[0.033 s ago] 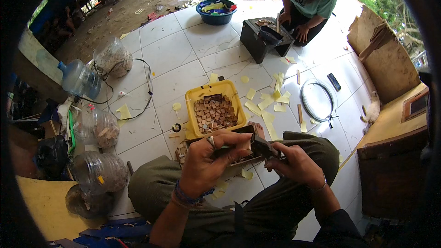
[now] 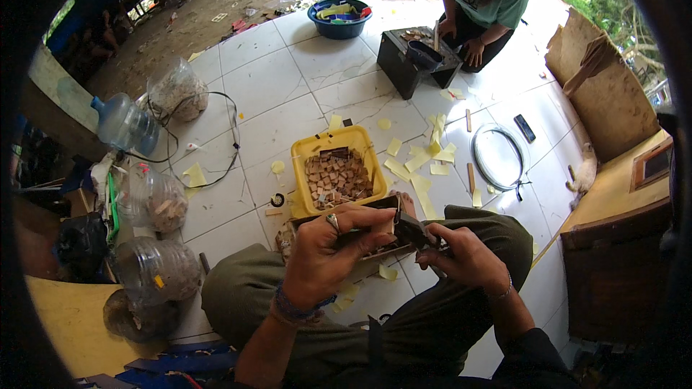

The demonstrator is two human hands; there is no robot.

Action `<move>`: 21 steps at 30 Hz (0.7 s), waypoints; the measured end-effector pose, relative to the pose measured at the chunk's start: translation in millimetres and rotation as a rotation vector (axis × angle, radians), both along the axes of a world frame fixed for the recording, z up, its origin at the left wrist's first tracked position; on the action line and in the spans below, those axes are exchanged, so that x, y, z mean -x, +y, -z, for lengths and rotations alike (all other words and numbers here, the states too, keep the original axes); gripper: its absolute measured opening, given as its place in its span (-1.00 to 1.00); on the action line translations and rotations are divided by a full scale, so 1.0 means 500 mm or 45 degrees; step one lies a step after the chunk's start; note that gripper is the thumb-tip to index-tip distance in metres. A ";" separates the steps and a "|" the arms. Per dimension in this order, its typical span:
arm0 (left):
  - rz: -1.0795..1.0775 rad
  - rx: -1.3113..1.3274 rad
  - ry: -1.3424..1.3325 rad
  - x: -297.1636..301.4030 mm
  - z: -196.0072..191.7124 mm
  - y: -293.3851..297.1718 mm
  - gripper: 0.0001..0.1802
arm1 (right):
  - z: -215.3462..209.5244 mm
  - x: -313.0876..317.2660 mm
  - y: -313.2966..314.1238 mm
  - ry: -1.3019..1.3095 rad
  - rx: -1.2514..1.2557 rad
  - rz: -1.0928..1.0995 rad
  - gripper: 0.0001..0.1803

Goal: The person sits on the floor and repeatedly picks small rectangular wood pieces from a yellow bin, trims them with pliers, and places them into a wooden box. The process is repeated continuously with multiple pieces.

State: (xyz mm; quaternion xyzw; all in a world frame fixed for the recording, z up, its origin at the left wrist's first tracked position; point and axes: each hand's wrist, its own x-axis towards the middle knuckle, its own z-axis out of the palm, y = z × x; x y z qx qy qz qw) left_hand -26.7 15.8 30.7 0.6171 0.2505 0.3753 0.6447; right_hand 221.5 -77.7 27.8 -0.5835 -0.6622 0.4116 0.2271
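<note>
A dark, flat wooden tray point(image 2: 375, 248) rests over the person's lap at the picture's centre. The left hand point(image 2: 324, 256), wearing a ring, curls around its near edge and grips it. The right hand point(image 2: 465, 256) is closed on a small dark tool point(image 2: 412, 230), possibly a clamp; the view is too poor to tell. At twelve o'clock from the hands, a yellow plastic tub of small brown wooden squares point(image 2: 337, 173) sits on the white tiled floor point(image 2: 267, 86). Pale yellow paper strips point(image 2: 418, 162) lie at one o'clock.

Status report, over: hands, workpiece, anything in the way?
Left hand gripping wooden strip. Right hand holding dark tool against it. Yellow tray of blocks just ahead.
</note>
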 end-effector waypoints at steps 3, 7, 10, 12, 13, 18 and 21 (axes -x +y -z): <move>0.027 -0.054 0.036 0.003 0.003 0.001 -0.64 | 0.000 -0.006 -0.002 0.012 0.089 -0.031 -0.66; 0.017 -0.179 0.090 0.007 0.001 0.006 -0.59 | 0.010 0.011 -0.001 0.057 0.042 0.040 -0.67; -0.030 -0.285 0.163 0.012 -0.010 0.010 -0.57 | 0.010 0.017 0.003 -0.179 -0.239 0.061 -0.65; -0.054 -0.359 0.239 0.016 -0.017 0.011 -0.58 | 0.007 0.018 0.005 -0.175 -0.208 0.096 -0.64; -0.066 -0.390 0.290 0.018 -0.021 0.010 -0.59 | 0.006 0.017 0.005 -0.153 -0.221 0.107 -0.63; -0.113 -0.540 0.368 0.019 -0.028 0.008 -0.59 | 0.010 0.015 0.008 -0.231 -0.269 0.132 -0.63; -0.140 -0.635 0.422 0.018 -0.026 0.006 -0.58 | 0.014 0.013 0.009 -0.249 -0.289 0.142 -0.63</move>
